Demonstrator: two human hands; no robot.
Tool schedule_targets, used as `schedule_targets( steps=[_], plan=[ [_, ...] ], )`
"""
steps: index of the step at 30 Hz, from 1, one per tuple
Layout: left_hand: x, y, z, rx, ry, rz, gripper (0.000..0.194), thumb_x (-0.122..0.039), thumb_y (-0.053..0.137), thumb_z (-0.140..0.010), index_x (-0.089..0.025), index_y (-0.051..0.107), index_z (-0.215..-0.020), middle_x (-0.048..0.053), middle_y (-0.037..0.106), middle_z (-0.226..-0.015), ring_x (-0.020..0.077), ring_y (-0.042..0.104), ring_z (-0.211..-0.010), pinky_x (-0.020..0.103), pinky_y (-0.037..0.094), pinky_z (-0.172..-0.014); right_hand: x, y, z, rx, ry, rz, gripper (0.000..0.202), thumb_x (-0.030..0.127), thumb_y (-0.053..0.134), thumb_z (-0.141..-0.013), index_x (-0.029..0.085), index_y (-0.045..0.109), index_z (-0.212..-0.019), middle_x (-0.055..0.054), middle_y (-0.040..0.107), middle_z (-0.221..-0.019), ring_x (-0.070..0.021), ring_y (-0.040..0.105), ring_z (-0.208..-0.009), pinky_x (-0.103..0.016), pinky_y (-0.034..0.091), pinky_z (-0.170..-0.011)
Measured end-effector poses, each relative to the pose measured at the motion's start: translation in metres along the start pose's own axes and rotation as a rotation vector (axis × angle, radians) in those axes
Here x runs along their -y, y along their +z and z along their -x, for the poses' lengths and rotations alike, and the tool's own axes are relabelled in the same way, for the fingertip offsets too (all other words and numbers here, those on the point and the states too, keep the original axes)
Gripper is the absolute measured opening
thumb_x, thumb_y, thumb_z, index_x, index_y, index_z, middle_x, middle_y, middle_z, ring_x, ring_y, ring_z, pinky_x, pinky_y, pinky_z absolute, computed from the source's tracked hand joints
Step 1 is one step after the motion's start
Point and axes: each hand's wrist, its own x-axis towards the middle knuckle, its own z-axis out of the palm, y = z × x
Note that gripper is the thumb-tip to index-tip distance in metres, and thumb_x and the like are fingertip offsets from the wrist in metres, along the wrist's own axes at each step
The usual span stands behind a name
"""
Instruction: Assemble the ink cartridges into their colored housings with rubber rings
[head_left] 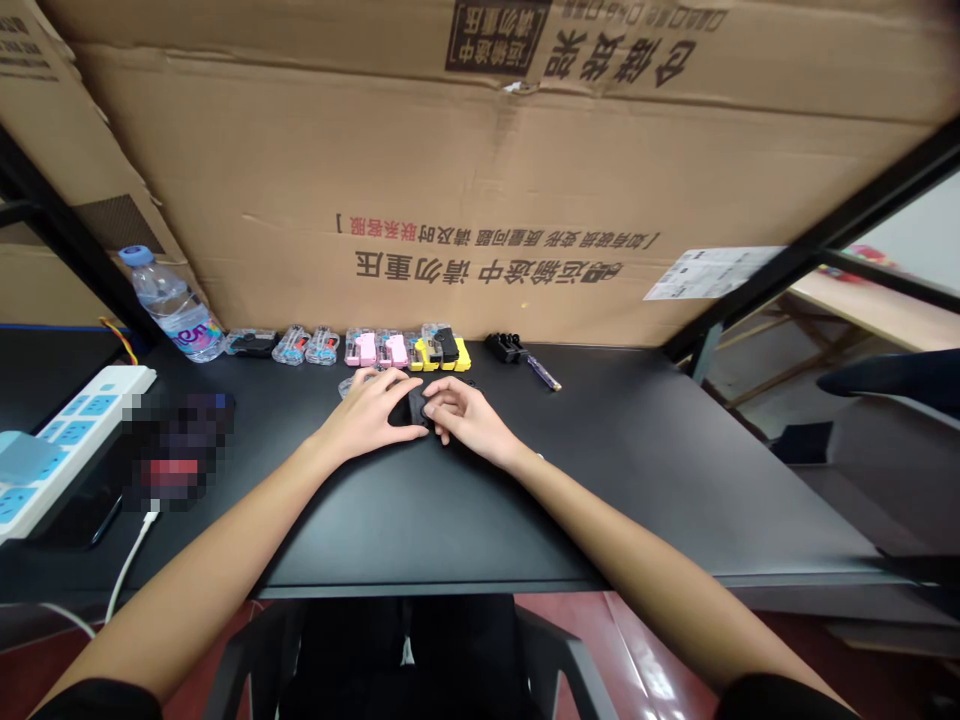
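Observation:
Above the middle of the black table, my left hand (373, 412) curves its thumb and fingers around a small black part (417, 407), gripping it from the left. From the other side, my right hand (463, 418) has its fingers curled and pinched at the same part's right edge. The fingers cover much of the part, so its exact kind cannot be made out. A see-through plastic piece (346, 387) lies partly hidden behind my left hand.
Along the cardboard wall (480, 160) stand a water bottle (174, 305), see-through plastic pieces with pink parts (365, 348), yellow and black ones (439, 350), a black part (507, 347) and a thin purple stick (544, 373). A white power strip (90, 420) and cable (135, 550) lie left.

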Motion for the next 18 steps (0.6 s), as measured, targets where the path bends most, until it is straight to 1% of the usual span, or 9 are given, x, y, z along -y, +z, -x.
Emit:
schedule_targets(
  steps=[3,6,13,18],
  plan=[
    [-0.0006,0.0002,-0.0002,-0.004,0.017,0.007,0.07,-0.055,0.084,-0.088,-0.026,0.063,-0.147,0.01,0.065,-0.138,0.0349,0.057,-0.125,0.053,0.041,-0.115,0.0007,0.0001,-0.0002,-0.007,0.012,-0.007,0.033,0.033,0.079,-0.082,0.022,0.058,-0.105,0.007,0.06,-0.072,-0.0108,0.06,-0.054,-0.026,0.054,-0.053],
    [-0.0007,-0.0001,-0.0006,0.0,0.04,0.013,0.069,-0.055,0.083,-0.089,-0.026,0.062,-0.148,0.01,0.066,-0.137,0.0337,0.059,-0.124,0.052,0.04,-0.115,-0.0005,-0.0002,-0.0007,-0.016,0.022,-0.005,0.03,0.033,0.078,-0.082,0.022,0.058,-0.1,0.008,0.059,-0.07,-0.0102,0.059,-0.052,-0.026,0.053,-0.054],
    [-0.0008,-0.0005,-0.0003,-0.007,0.056,0.002,0.066,-0.055,0.082,-0.09,-0.024,0.063,-0.145,0.012,0.068,-0.136,0.0324,0.063,-0.124,0.05,0.04,-0.113,-0.0021,-0.0028,-0.0005,0.029,0.022,-0.031,0.033,0.037,0.082,-0.083,0.022,0.055,-0.095,0.007,0.062,-0.071,-0.0115,0.063,-0.053,-0.028,0.055,-0.058],
    [0.0016,0.0004,-0.0002,-0.014,0.064,0.004,0.064,-0.055,0.08,-0.092,-0.024,0.064,-0.145,0.011,0.069,-0.136,0.0322,0.064,-0.124,0.049,0.039,-0.114,-0.0035,-0.0039,-0.0003,0.064,-0.015,0.018,0.034,0.043,0.081,-0.087,0.022,0.055,-0.093,0.007,0.06,-0.07,-0.0126,0.065,-0.056,-0.028,0.055,-0.061]
  ],
)
